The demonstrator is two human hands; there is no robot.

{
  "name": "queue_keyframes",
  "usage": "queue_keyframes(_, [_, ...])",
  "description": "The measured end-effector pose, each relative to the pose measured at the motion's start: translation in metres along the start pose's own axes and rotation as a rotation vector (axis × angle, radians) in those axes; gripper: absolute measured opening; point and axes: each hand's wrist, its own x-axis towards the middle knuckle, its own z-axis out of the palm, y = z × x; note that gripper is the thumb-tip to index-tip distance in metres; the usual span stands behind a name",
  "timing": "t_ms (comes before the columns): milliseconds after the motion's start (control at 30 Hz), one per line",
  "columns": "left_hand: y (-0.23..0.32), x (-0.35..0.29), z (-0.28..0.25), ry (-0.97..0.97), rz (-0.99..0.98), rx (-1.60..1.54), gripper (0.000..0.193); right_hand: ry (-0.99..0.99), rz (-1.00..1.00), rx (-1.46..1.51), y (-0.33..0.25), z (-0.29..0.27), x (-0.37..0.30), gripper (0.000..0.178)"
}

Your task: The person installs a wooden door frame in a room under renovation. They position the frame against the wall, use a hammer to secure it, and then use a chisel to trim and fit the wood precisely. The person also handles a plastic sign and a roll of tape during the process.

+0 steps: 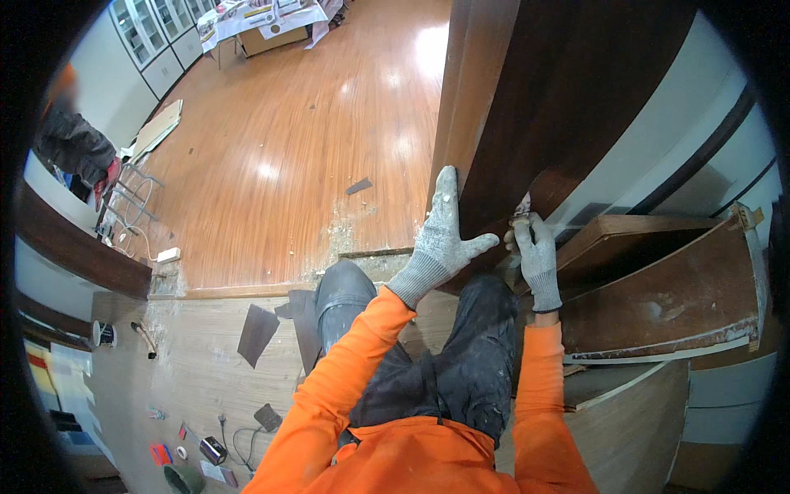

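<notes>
My left hand (441, 239), in a grey knitted glove, lies open with thumb and fingers spread against the edge of a dark brown wooden door frame (568, 90). Just to its right, my gloved right hand (536, 257) is closed around a small tool with a pale, narrow blade (523, 204). The blade points up and touches or nearly touches the frame's lower part, where a redder patch (553, 188) shows. Most of the tool's handle is hidden in my fingers. My knees straddle the area below the frame.
Brown wooden boards (650, 305) lean at the right. Dark broken pieces (257, 333) and debris lie by the raised floor edge (239, 291). A hammer-like tool (146, 337), cables and a green bucket (183, 477) are at the left. Another person (76, 148) is at the far left.
</notes>
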Motion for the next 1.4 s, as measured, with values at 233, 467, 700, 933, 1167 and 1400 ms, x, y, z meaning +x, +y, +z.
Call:
queue_keyframes(233, [-0.007, 0.006, -0.008, -0.022, 0.012, -0.114, 0.113, 0.038, 0.053, -0.046, -0.005, 0.005, -0.003, 0.024])
queue_keyframes(467, [-0.027, 0.009, -0.009, 0.004, 0.111, -0.177, 0.069, 0.13, -0.056, -0.067, 0.008, 0.0, 0.006, 0.025])
queue_keyframes(700, [-0.036, 0.013, -0.007, 0.031, 0.145, -0.156, 0.069, 0.132, -0.009, -0.044, -0.008, 0.011, -0.003, 0.024])
queue_keyframes(933, [-0.035, 0.016, -0.007, 0.053, 0.169, -0.186, 0.068, 0.106, 0.015, -0.062, -0.008, 0.009, 0.004, 0.023])
queue_keyframes(1167, [-0.04, 0.005, -0.013, 0.137, 0.367, -0.264, 0.064, 0.042, -0.293, -0.041, -0.034, 0.057, -0.051, 0.019])
queue_keyframes(1400, [-0.024, -0.005, -0.046, 0.046, 0.151, -0.357, 0.056, 0.078, -0.339, -0.255, -0.069, 0.023, -0.048, 0.022])
